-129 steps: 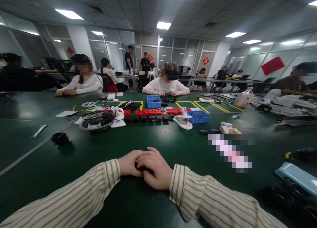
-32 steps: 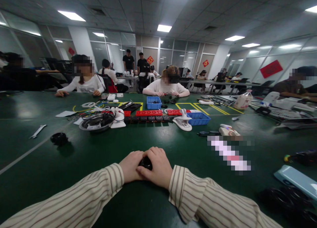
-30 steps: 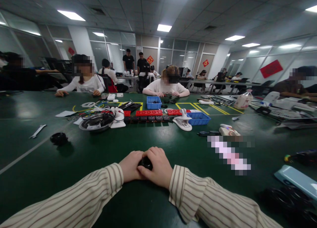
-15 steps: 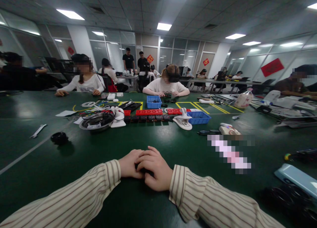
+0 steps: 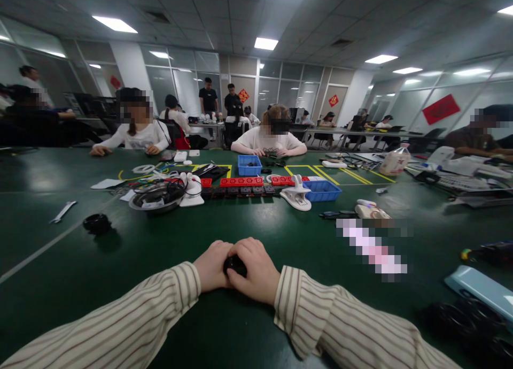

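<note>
Left hand (image 5: 212, 268) and right hand (image 5: 255, 270) jointly grip one black part (image 5: 235, 265), its handling apparently unfinished, while a black ring-shaped piece (image 5: 97, 224) lies untouched to their left.

No text was read with full certainty. On a pale door (image 5: 342, 97) at the back right, a red diamond sign (image 5: 333, 100) was marked with one gold character; 福 was suggested by its shape, too small to be confirmed. On another door (image 5: 250, 84), nearer centre, a second red diamond (image 5: 243, 95) was similarly marked, its character blurred. A large red sheet (image 5: 441, 113) was mounted on the glass partition (image 5: 475, 99) at the right; its dark markings could not be deciphered. Reddish print was noted on a bottle (image 5: 395, 160), illegible. Grey print was noted on a white shirt (image 5: 140, 139), also unreadable.
</note>
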A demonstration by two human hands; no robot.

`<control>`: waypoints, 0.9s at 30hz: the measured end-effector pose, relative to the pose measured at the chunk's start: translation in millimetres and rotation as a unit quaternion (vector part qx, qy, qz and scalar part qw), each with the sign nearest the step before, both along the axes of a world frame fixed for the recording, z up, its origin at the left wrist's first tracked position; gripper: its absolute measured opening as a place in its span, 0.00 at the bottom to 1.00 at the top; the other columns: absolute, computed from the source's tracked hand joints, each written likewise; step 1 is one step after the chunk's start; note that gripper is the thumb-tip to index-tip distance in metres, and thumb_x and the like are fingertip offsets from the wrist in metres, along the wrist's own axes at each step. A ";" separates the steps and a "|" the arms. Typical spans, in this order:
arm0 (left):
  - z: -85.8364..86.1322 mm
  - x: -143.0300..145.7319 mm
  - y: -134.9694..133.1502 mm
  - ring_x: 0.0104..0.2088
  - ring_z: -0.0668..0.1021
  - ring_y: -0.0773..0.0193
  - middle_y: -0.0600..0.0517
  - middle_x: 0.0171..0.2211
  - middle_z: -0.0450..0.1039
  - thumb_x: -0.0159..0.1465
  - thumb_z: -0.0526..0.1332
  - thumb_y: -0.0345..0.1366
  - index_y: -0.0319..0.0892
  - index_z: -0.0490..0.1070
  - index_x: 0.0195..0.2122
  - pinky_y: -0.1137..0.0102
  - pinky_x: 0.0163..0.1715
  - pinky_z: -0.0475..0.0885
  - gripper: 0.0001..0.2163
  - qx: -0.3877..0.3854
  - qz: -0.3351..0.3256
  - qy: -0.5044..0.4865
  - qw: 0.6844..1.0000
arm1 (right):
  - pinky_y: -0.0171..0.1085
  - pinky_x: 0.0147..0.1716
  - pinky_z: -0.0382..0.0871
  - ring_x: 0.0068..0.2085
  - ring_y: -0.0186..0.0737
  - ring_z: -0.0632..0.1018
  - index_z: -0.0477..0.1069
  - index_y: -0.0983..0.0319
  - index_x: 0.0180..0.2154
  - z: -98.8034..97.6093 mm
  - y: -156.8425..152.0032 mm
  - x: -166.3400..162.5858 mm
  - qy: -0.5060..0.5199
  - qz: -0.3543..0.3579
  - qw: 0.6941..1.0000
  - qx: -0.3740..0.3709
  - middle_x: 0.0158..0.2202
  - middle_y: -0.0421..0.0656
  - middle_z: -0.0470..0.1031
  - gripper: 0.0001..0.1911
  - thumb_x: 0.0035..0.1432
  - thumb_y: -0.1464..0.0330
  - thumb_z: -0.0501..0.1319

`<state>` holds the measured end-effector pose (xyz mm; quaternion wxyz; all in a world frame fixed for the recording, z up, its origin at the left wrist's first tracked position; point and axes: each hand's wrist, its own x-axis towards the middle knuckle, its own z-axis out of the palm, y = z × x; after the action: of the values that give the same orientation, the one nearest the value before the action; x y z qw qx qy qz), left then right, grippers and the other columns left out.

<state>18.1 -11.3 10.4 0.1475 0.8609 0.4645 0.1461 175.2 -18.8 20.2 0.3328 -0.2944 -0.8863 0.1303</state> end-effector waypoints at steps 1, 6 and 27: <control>-3.1 -1.7 2.4 0.32 0.71 0.60 0.54 0.28 0.68 0.45 0.64 0.36 0.40 0.65 0.28 0.66 0.37 0.63 0.11 -0.001 -0.006 -0.008 1.000 | 0.39 0.39 0.60 0.38 0.40 0.68 0.64 0.62 0.33 0.5 0.0 0.2 0.010 0.021 1.000 0.001 0.34 0.43 0.69 0.09 0.45 0.71 0.56; -6.6 -7.4 9.3 0.34 0.71 0.60 0.55 0.29 0.69 0.44 0.66 0.37 0.41 0.67 0.27 0.67 0.41 0.62 0.11 -0.022 -0.053 -0.015 0.998 | 0.41 0.47 0.57 0.37 0.36 0.72 0.62 0.60 0.25 1.0 0.8 0.5 0.033 0.135 0.990 0.019 0.31 0.40 0.73 0.07 0.41 0.75 0.50; -0.7 -2.7 2.1 0.30 0.69 0.61 0.55 0.27 0.67 0.45 0.64 0.39 0.39 0.65 0.28 0.66 0.35 0.63 0.12 0.021 -0.028 -0.034 0.999 | 0.40 0.37 0.58 0.36 0.40 0.65 0.63 0.62 0.31 -0.7 -1.9 -2.5 -0.023 -0.066 0.998 0.001 0.32 0.42 0.65 0.12 0.47 0.62 0.60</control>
<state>15.4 -9.2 9.7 0.1488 0.8712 0.4313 0.1810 172.7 -20.7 19.5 0.3207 -0.3551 -0.8724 0.1004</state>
